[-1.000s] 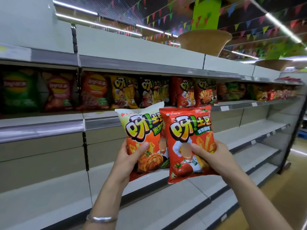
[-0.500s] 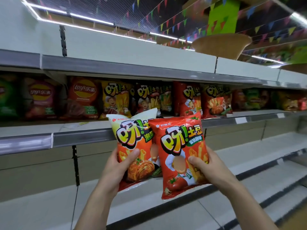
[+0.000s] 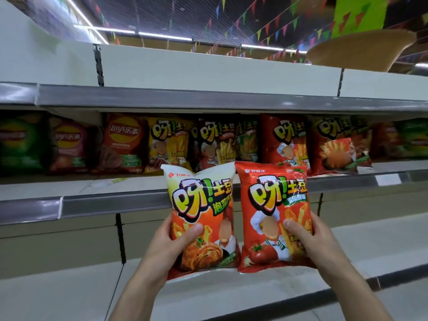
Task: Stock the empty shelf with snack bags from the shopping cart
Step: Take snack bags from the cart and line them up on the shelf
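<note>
Two upright snack bags (image 3: pixel 236 216), side by side

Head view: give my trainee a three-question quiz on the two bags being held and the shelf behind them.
1. True or false: the left hand holds the white-topped bag.
2. The right hand holds which bag? A) green B) red tomato bag C) purple
3. Fill in: the stocked shelf behind the bags sits ___ the bare shelves.

Key: 1 true; 2 B; 3 above.
</note>
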Tool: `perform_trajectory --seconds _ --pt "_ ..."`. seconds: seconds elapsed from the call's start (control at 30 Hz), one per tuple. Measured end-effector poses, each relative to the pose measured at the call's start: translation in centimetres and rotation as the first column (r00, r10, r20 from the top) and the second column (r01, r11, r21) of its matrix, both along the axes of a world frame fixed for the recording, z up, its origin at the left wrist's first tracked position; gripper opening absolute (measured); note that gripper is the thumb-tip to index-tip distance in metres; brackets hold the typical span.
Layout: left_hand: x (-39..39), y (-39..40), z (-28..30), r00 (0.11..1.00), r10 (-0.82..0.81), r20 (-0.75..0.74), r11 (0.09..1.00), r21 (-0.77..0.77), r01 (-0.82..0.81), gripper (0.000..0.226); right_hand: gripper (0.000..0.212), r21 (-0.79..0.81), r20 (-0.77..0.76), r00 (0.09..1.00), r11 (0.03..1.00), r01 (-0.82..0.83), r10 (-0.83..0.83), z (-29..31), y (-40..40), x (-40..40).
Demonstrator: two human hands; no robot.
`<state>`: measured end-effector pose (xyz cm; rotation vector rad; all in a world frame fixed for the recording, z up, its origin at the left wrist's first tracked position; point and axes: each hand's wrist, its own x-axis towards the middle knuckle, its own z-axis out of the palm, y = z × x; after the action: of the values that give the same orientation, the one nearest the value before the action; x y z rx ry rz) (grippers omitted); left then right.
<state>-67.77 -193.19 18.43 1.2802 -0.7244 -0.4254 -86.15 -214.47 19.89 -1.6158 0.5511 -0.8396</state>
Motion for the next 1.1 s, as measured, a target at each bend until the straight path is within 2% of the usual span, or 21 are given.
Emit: perform_trajectory --seconds 0.07,0.27,0.43,0.57,0.7,0.8,0.93,1.1 --pt "-0.7 -0.7 0.1 1.0 0.031 0.0 0.999 0.008 -0.031 0.109 0.028 -0.001 -0.005 0.999 0.999 -0.04 0.04 0.1 -1.1 0.1" --pt "-4.8 -3.4 0.0 0.986 0.161 -0.048 0.987 -0.015 -0.162 0.111 0.051 -0.052 -0.047 0.972 0.971 -0.234 0.232 1.3 -4.9 -1.5" --pt "-8.8 -6.2 0.0 0.974 0.206 -0.096 0.978 -0.024 -0.209 0.112 0.059 -0.071 -0.032 0.953 0.95 -0.303 0.301 2.1 -8.8 -3.8" --pt "-11.1 -7.8 -0.3 0.963 0.245 -0.111 0.969 -0.015 -0.248 0.114 0.082 -0.078 -0.023 0.931 0.928 -0.365 0.364 2.2 -11.3 -5.1" --pt "-12.9 -8.9 -1.0 0.948 0.295 -0.118 0.955 0.013 -0.295 0.115 0.071 -0.073 -0.034 0.905 0.902 -0.425 0.423 1.7 -13.3 -5.7" --pt "-14.1 -9.4 -1.1 0.937 0.332 -0.105 0.943 0.022 -0.332 0.116 0.079 -0.083 -0.04 0.888 0.884 -0.461 0.459 1.4 -14.2 -6.1" --pt "-15.2 -9.8 -0.9 0.924 0.371 -0.099 0.929 0.022 -0.37 0.115 0.06 -0.107 -0.045 0.877 0.87 -0.481 0.479 1.3 -15.1 -6.2" --pt "-15.4 -9.5 -0.2 0.914 0.397 -0.087 0.918 0.021 -0.396 0.114 0.055 -0.122 -0.034 0.871 0.863 -0.491 0.49 1.2 -14.7 -5.8"
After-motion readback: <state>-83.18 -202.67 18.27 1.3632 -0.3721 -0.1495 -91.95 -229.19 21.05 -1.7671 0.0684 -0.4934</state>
